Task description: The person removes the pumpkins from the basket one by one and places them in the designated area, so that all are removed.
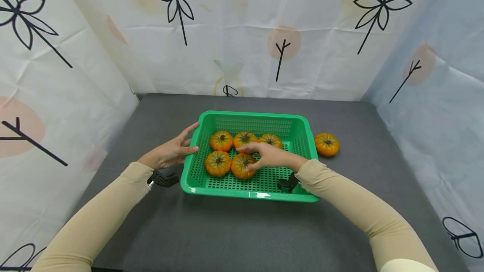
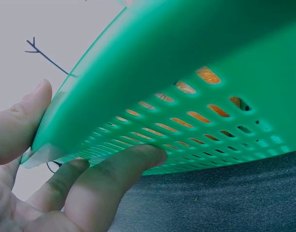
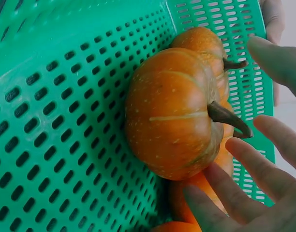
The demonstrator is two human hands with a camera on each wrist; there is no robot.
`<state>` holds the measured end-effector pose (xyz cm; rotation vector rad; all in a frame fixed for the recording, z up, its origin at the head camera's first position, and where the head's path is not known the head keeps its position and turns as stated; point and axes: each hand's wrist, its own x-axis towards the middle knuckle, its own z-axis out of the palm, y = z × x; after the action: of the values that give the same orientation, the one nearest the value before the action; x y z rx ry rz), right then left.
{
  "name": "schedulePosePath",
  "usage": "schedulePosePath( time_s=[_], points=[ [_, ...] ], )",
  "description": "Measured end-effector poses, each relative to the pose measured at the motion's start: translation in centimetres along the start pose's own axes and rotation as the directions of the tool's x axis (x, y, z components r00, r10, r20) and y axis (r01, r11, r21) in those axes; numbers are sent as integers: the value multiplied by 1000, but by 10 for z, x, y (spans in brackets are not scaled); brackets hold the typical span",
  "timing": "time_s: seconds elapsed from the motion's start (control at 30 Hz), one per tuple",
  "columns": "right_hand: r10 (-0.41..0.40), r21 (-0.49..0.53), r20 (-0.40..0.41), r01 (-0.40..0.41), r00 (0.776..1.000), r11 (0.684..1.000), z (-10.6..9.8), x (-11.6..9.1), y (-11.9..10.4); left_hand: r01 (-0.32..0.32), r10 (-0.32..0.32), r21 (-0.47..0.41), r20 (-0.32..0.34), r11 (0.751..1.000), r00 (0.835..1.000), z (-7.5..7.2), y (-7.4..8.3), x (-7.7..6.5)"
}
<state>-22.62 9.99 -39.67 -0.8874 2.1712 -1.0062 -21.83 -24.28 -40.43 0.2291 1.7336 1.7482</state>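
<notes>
A green plastic basket (image 1: pixel 227 193) with slotted walls holds several small orange pumpkins (image 1: pixel 218 163) in two rows at its left and middle. My left hand (image 1: pixel 170 152) holds the basket's left side, thumb at the rim and fingers against the outer wall in the left wrist view. Inside the basket, my right hand (image 1: pixel 270 155) hovers over the front pumpkin (image 3: pixel 172 116) beside the front-left one. Its fingers are spread near the pumpkin's stem side, not curled round it; fingertip contact is hard to tell. It partly hides the pumpkins behind.
Another pumpkin (image 1: pixel 327 145) sits on the grey table (image 1: pixel 227 234), just outside the basket's right wall. White patterned cloth (image 1: pixel 249 62) stands around the back and both sides of the table.
</notes>
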Motion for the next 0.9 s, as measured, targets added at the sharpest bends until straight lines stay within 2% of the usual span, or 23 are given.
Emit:
schedulePosePath(
  time_s=[0.33, 0.63, 0.9],
  points=[
    [16, -38, 17, -15, 1000, 999, 0, 3, 7, 15, -16, -19, -16, 1000, 1000, 3, 2, 1],
    [-10, -24, 14, 11, 1000, 1000, 3, 5, 12, 21, -21, -21, -20, 1000, 1000, 4, 1, 1],
    [-9, -149, 31, 13, 999, 989, 8, 8, 13, 18, -18, -26, -17, 1000, 1000, 3, 2, 1]
  ],
)
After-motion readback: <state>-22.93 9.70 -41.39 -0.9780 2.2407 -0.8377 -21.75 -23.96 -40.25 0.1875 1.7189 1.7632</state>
